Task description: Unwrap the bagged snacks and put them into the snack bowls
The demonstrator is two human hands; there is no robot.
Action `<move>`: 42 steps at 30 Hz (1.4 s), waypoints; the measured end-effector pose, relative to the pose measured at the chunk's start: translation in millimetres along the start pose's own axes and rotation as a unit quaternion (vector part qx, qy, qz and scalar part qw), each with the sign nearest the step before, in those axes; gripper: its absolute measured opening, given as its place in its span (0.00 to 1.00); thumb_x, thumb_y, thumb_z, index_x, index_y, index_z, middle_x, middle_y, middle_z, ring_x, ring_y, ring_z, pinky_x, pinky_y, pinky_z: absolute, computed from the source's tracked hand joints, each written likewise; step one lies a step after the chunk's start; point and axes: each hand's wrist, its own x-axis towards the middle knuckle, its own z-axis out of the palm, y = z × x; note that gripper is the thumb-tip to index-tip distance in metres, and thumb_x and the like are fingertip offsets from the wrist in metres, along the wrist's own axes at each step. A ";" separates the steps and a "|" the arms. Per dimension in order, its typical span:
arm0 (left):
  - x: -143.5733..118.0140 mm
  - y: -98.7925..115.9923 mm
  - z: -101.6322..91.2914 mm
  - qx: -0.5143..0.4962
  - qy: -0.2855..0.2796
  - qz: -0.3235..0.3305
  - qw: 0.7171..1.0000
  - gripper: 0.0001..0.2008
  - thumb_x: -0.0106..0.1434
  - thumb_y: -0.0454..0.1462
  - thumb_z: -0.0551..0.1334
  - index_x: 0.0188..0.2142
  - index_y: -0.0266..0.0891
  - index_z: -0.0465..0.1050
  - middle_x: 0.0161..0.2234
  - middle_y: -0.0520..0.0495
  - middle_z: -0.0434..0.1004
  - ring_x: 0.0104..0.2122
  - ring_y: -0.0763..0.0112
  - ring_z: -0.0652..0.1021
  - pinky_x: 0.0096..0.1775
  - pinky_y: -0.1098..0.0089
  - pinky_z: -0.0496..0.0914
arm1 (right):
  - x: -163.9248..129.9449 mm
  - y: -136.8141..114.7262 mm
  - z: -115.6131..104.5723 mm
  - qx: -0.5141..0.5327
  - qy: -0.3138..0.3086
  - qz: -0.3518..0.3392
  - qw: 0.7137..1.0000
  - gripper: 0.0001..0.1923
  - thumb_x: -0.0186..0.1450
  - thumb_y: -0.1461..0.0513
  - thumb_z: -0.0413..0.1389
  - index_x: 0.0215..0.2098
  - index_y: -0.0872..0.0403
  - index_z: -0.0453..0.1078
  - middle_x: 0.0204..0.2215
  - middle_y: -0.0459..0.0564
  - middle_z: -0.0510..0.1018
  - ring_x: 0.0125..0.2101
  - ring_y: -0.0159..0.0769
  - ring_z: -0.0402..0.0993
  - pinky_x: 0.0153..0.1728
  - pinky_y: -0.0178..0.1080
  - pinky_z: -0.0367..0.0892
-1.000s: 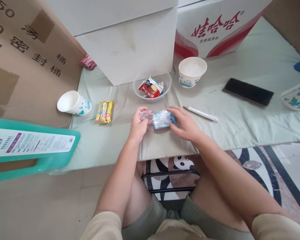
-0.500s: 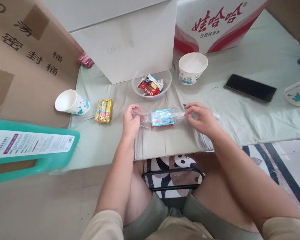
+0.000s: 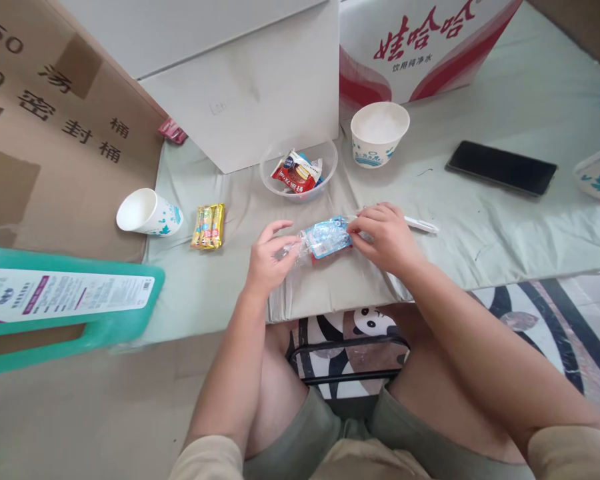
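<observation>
At the table's (image 3: 480, 220) near edge, left hand (image 3: 267, 257) and right hand (image 3: 385, 237) each pinched one end of a clear snack packet (image 3: 325, 237) — blue label up — in front of the plastic bowl (image 3: 299, 175)

Bare forearms, no sleeves in view; left hand (image 3: 266, 257) and right hand (image 3: 387, 237) without rings or watch; olive-green shorts, knees uncovered
</observation>
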 end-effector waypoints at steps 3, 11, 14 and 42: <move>-5.2 8.9 -8.4 -0.014 0.034 0.038 0.999 0.08 0.63 0.40 0.64 0.34 0.43 0.83 0.49 0.43 0.79 0.52 0.60 0.80 0.55 0.55 0.76 | -10.2 -4.6 -13.9 0.020 0.054 -0.048 0.997 0.08 0.68 0.63 0.53 0.33 0.50 0.73 0.38 0.53 0.83 0.46 0.46 0.77 0.52 0.49 0.66; -17.9 42.4 -29.1 -0.061 -0.077 0.044 0.994 0.06 0.52 0.34 0.64 0.21 0.45 0.76 0.30 0.46 0.83 0.33 0.61 0.81 0.39 0.60 0.76 | -33.1 -24.6 -37.7 -0.030 -0.217 -0.049 0.975 0.15 0.70 0.58 0.48 0.43 0.49 0.77 0.31 0.49 0.83 0.27 0.38 0.75 0.32 0.40 0.59; -18.9 41.0 -32.8 -0.087 -0.222 -0.020 0.971 0.11 0.56 0.37 0.58 0.20 0.43 0.74 0.27 0.46 0.82 0.28 0.65 0.80 0.35 0.64 0.73 | -31.7 -27.2 -39.6 -0.097 -0.285 0.022 0.953 0.21 0.74 0.54 0.43 0.44 0.48 0.79 0.33 0.51 0.84 0.29 0.40 0.76 0.29 0.39 0.54; 14.3 44.8 16.2 -0.527 -0.066 -0.379 0.758 0.09 0.45 0.36 0.65 0.23 0.40 0.63 0.34 0.48 0.79 0.41 0.62 0.81 0.36 0.67 0.76 | -4.0 -32.8 13.5 0.047 -0.131 0.044 0.989 0.31 0.66 0.63 0.55 0.67 0.49 0.62 0.65 0.59 0.70 0.61 0.53 0.71 0.57 0.56 0.70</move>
